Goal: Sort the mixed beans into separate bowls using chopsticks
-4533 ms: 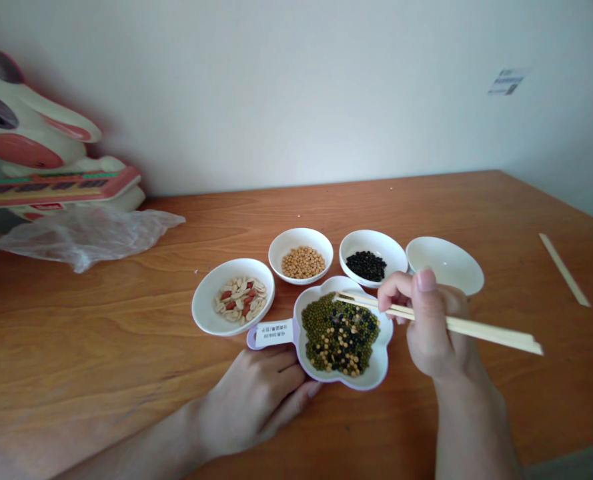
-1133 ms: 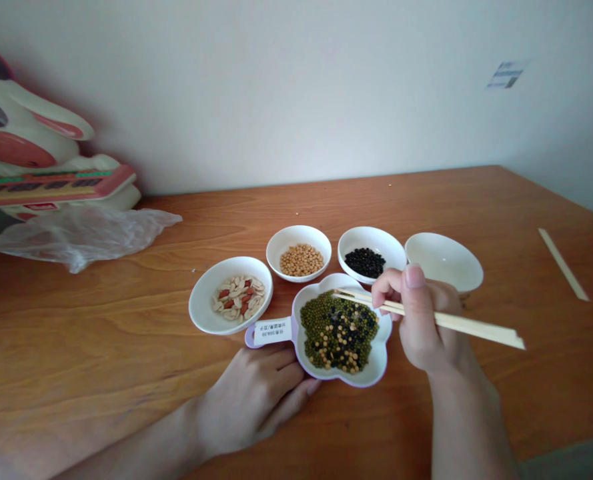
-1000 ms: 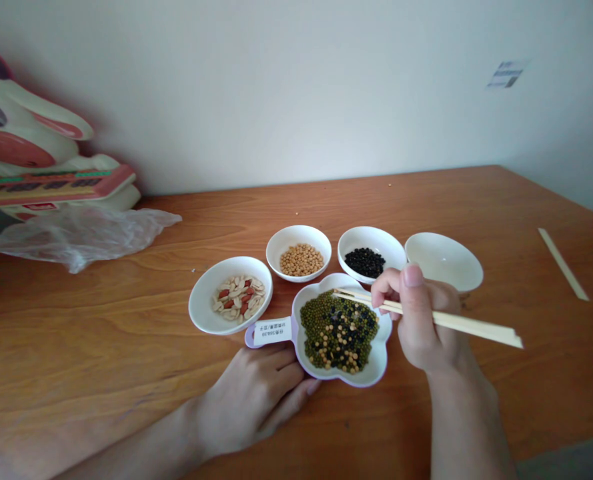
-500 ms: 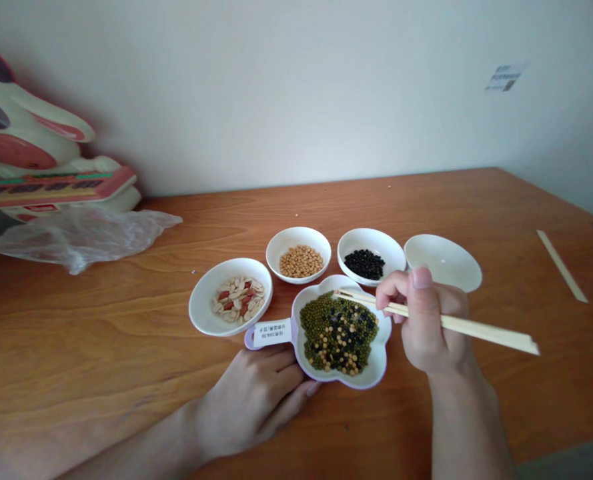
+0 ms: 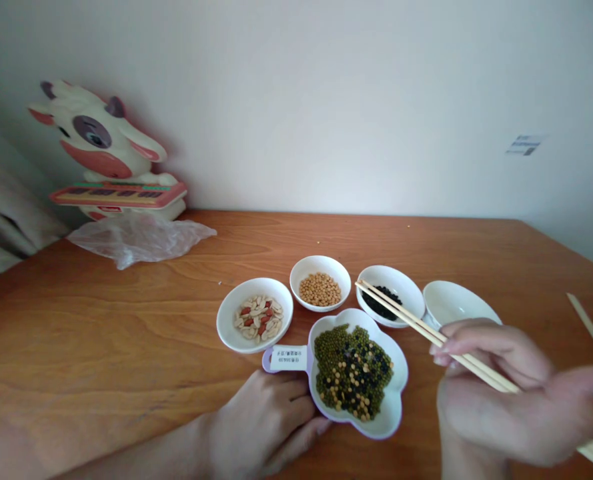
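A flower-shaped dish (image 5: 399,407) with a labelled lilac handle (image 5: 289,358) holds mixed green, black and yellow beans (image 5: 353,370). My left hand (image 5: 271,417) rests on the table, closed at the dish's left edge below the handle; its fingertips are partly hidden by the rim. In my right hand (image 5: 506,393) is a pair of wooden chopsticks (image 5: 416,321), gripped by the fingers, while the thumb sticks out to the right, slightly blurred. The chopstick tips are over the left side of a white bowl of black beans (image 5: 419,297). Nothing shows between the tips.
White bowls with peanuts (image 5: 226,333) and yellow beans (image 5: 345,277) stand left of the black beans. To their right, another white bowl (image 5: 456,303) shows only its bare inside. Further off are a cow-shaped toy keyboard (image 5: 116,160), a plastic bag (image 5: 143,240) and a wooden strip (image 5: 591,327).
My right hand has lifted the chopsticks from the dish toward the black bean bowl and turned, its thumb now outstretched. The view has shifted up and left. My left hand stays by the dish.
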A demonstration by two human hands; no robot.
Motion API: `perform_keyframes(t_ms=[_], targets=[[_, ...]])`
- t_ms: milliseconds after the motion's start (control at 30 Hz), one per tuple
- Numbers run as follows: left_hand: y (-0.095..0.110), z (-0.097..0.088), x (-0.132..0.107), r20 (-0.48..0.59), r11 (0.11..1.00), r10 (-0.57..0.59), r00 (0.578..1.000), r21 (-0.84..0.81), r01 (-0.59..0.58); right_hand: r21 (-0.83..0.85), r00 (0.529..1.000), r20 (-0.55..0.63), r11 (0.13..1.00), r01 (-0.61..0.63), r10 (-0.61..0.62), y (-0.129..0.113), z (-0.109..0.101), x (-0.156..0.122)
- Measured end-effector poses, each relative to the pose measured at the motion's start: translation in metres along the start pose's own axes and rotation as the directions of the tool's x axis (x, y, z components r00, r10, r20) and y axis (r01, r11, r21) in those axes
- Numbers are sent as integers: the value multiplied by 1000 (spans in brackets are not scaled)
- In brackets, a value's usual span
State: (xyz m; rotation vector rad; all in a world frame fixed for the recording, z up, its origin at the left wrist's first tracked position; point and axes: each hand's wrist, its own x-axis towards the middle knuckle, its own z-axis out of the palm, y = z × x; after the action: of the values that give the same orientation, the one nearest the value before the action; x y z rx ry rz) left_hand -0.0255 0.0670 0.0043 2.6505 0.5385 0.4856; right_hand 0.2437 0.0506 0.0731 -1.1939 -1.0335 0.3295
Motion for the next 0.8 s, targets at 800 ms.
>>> perform_keyframes(t_ms=[800], targets=[[0,-6,1,4,1000,15,1000,6,-15,-149,789,513,940,-306,338,-33,-21,7]])
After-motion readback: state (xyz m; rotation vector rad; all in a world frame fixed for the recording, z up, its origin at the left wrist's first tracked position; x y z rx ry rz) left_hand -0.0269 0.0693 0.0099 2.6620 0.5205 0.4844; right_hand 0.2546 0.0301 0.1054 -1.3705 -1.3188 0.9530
